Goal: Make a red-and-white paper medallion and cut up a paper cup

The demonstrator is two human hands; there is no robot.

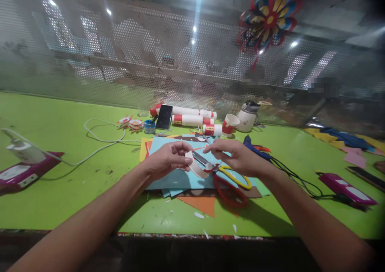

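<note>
My left hand point(174, 155) is closed, pinching one end of a curved white paper strip point(197, 169) between thumb and fingers. The strip bends down to the right, over the scissors' blades. My right hand point(230, 153) hovers to the right of the strip, its fingers curled and the index bent toward the left hand; whether anything small is in it I cannot make out. Below it lie large scissors point(230, 193) with one yellow and one red handle loop, blades toward the upper left. Light blue paper sheets point(162, 179) are under both hands.
Behind the papers are a phone point(164, 117), a blue jar point(149, 126), white-and-red paper cups point(230, 124) and a kettle point(248, 115). A blue glue gun point(254, 148) with a cable lies right. Purple power strips point(349, 189) flank the green table point(99, 199).
</note>
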